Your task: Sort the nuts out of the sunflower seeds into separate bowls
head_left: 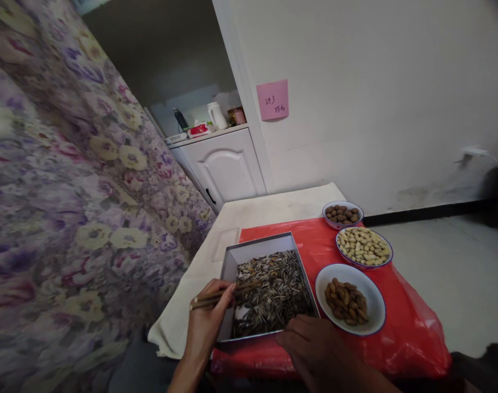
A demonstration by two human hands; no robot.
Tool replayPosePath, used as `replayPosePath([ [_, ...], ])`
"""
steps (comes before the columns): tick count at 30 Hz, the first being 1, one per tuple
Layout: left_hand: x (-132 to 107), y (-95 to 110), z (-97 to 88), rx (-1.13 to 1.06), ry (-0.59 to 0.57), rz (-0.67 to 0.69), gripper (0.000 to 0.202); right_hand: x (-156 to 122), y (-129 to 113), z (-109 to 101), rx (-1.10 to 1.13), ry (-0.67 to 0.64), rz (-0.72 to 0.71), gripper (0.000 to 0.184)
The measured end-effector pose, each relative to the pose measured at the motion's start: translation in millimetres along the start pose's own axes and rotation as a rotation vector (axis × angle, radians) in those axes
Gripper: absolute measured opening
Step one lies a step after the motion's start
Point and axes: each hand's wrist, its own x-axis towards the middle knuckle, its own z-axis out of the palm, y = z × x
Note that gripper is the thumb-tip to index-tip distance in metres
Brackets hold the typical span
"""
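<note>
A grey box [232, 267] full of striped sunflower seeds [273, 292] sits on a red plastic sheet [400, 327]. My left hand [206, 322] is closed around a pair of brown chopsticks [224, 295] whose tips reach over the seeds. At the box's near right corner rests my right hand [314, 346], fingers curled against the rim, holding nothing that I can see. To the right stand three white bowls: brown nuts [347, 303] nearest, pale peanuts [363, 245] in the middle, dark round nuts [342, 214] farthest.
The small table [273, 204] has a cream cloth and stands against a floral curtain [69, 191] on the left. Behind it are a white cabinet [222, 164] with jars on top and a wall with a pink note [272, 100]. Grey floor lies to the right.
</note>
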Motion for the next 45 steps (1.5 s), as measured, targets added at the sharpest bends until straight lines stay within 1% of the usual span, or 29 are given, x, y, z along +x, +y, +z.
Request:
replayPosePath([
  [5,1,-3,2.8,0.039,0.065,-0.002,0.026,0,0,-1,-0.005,0.027,0.002,0.018],
  [7,4,-3,4.4,0.051,0.072,-0.007,0.027,0,0,0,0.001,0.025,-0.005,0.019],
  [14,14,-5,8.0,0.032,0.06,-0.042,0.029,0,0,0,0.004,0.017,-0.002,0.018],
  [19,16,-9,9.6,0.014,0.047,-0.073,0.029,0,-1,-2,0.005,0.024,-0.005,0.018],
  [28,14,-8,12.6,-0.001,0.018,-0.061,0.029,1,0,-1,0.007,0.058,-0.024,0.016],
  [38,16,-3,14.6,0.014,0.007,-0.042,0.029,0,0,1,0.007,0.083,-0.032,0.018],
  [45,15,-1,13.3,0.037,0.019,-0.027,0.028,0,0,-1,-0.016,0.031,-0.025,0.016],
])
